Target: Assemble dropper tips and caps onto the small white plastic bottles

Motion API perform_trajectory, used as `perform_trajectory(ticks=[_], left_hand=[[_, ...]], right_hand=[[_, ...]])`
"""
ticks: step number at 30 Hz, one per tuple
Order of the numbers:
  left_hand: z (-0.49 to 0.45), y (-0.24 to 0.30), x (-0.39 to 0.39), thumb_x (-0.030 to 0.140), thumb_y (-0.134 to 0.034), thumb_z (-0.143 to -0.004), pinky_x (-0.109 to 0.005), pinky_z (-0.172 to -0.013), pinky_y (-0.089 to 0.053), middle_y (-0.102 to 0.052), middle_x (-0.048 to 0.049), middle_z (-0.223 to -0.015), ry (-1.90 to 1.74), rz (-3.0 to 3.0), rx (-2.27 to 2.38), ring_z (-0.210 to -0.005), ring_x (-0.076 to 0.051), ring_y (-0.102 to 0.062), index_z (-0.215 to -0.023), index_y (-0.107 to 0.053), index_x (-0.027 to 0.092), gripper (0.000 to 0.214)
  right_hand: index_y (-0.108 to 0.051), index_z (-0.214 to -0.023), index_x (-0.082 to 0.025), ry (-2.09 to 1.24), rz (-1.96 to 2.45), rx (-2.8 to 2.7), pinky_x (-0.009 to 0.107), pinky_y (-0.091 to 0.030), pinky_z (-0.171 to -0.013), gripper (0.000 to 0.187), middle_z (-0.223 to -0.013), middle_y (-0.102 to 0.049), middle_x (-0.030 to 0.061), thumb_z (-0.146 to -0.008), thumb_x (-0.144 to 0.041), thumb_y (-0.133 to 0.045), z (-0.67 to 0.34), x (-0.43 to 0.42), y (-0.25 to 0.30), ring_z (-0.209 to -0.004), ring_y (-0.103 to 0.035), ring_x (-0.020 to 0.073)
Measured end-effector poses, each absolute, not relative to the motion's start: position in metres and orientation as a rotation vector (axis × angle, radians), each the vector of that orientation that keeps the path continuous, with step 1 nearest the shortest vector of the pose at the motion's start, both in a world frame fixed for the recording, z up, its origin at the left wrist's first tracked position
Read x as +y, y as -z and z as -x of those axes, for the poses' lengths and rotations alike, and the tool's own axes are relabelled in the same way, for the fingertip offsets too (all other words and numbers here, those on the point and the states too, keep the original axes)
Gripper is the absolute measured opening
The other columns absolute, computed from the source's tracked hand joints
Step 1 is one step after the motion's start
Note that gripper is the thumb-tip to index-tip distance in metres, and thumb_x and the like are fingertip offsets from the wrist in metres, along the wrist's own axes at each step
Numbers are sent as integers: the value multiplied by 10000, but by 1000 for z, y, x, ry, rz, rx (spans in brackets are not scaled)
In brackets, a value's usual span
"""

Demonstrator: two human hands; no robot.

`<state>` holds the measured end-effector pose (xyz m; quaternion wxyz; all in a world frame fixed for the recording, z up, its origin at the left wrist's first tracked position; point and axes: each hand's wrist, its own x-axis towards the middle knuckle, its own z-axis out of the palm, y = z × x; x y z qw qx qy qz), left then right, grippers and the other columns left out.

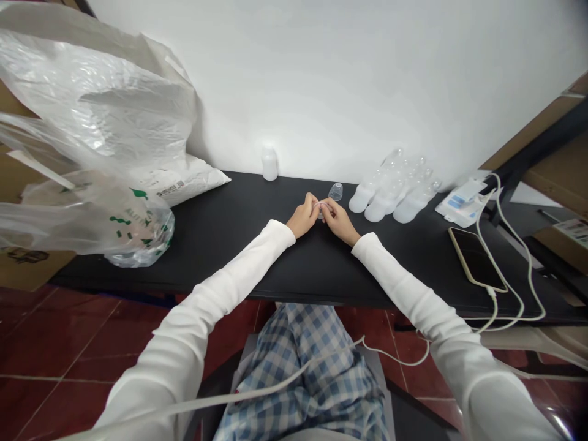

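My left hand and my right hand meet over the middle of the black table, fingertips closed together. Pinched between them is a small, pale, ring-shaped piece, partly hidden by the fingers. Just behind my right hand lies a clear dome-shaped cap. To the right several translucent white baby bottles with clear tops lie in a cluster. One white bottle without a clear top stands upright by the wall.
Large plastic bags crowd the left end of the black table. At the right are a blue-and-white package and a phone on a charging cable. A white cord crosses my lap.
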<state>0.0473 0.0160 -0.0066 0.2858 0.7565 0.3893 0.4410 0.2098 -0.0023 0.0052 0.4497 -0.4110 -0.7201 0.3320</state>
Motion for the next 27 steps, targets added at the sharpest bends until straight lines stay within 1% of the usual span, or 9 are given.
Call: perform_trajectory(ticks=[3,7,12,15,22,25,27], left_hand=[[-47,3,13,337,-471,-1021,-275,-715,-474,-608,26,-733,-1176,-1957,1045,-663,-154,-639,-972,-415,241,122],[-45,1,12,313,-526,-996,-250,-716,-476,-603,49,-713,-1142,-1917,993,-655,-133,-625,-984,-429,237,124],[-43,-2,12,242,-553,-954,-244,-715,-465,-606,42,-733,-1130,-1974,1025,-661,-130,-618,-954,-439,232,114],[-43,-4,12,245,-563,-946,-246,-692,-446,-583,46,-711,-1144,-2011,1046,-638,-135,-599,-939,-452,234,111],[-44,-6,9,232,-581,-931,-243,-658,-413,-522,69,-645,-1190,-2001,1053,-572,-124,-538,-897,-447,245,139],[-44,-7,7,261,-589,-937,-246,-659,-414,-497,74,-619,-1203,-1972,1056,-565,-123,-512,-875,-445,249,157],[-45,-8,5,259,-591,-938,-248,-671,-420,-498,72,-619,-1208,-1949,1059,-577,-123,-514,-862,-443,248,167]], right_hand=[[-598,-978,-207,-884,1029,-1763,291,-459,-666,439,-756,-596,-15,-967,-639,-521,-211,-2,-6,-651,-537,129],[-609,-996,-207,-932,1007,-1747,285,-469,-653,499,-786,-614,-5,-931,-698,-541,-212,0,-5,-673,-543,129],[-602,-991,-210,-946,938,-1761,283,-469,-633,483,-766,-612,-9,-898,-684,-606,-212,2,-3,-652,-554,129],[-603,-1005,-212,-917,961,-1762,282,-460,-622,459,-738,-603,-18,-913,-661,-597,-211,2,-2,-635,-560,132],[-570,-945,-225,-752,1043,-1832,294,-446,-646,392,-628,-551,-45,-984,-609,-506,-210,-6,-8,-577,-534,137],[-561,-915,-234,-687,1079,-1869,302,-435,-648,391,-604,-539,-44,-1011,-599,-459,-210,-8,-11,-568,-519,143],[-559,-909,-233,-700,1062,-1870,303,-431,-644,403,-615,-539,-41,-1011,-610,-457,-211,-8,-11,-568,-514,142]])
